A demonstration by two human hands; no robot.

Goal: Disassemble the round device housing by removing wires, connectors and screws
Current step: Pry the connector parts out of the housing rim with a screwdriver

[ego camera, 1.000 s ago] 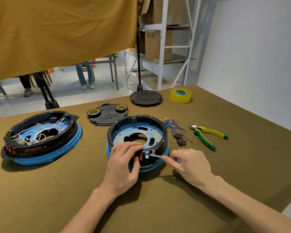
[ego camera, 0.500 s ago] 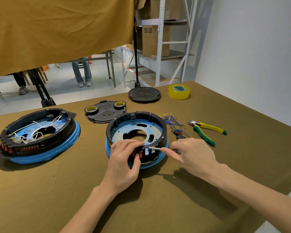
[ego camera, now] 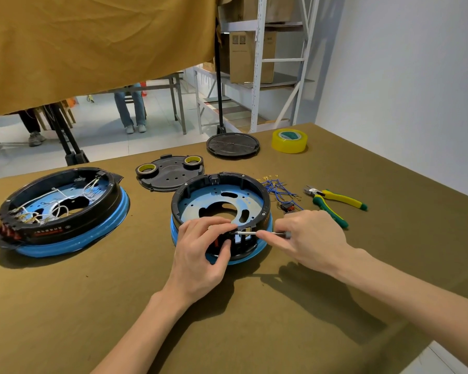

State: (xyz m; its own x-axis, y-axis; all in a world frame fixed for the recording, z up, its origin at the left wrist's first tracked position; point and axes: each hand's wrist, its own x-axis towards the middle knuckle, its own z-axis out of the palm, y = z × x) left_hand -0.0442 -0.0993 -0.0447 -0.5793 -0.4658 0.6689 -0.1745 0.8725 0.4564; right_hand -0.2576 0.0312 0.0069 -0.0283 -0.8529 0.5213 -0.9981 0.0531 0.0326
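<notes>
Where the left hand (ego camera: 200, 255) curls over the round housing (ego camera: 222, 209) at table (ego camera: 65, 306) centre, I cannot see the near wall slots behind its fingers. Thumb and fingers pinch that rim. Right hand (ego camera: 305, 238) grips a thin screwdriver (ego camera: 250, 233), tip at the rim; handle hidden.

The table (ego camera: 65, 306) wears matt olive cloth. The round housing (ego camera: 222, 209) has a dull black plastic rim, a glossy blue band and a smooth bluish metal plate. The screwdriver shaft (ego camera: 245, 233) is shiny metal. The tape roll (ego camera: 289, 141) is glossy yellow.
</notes>
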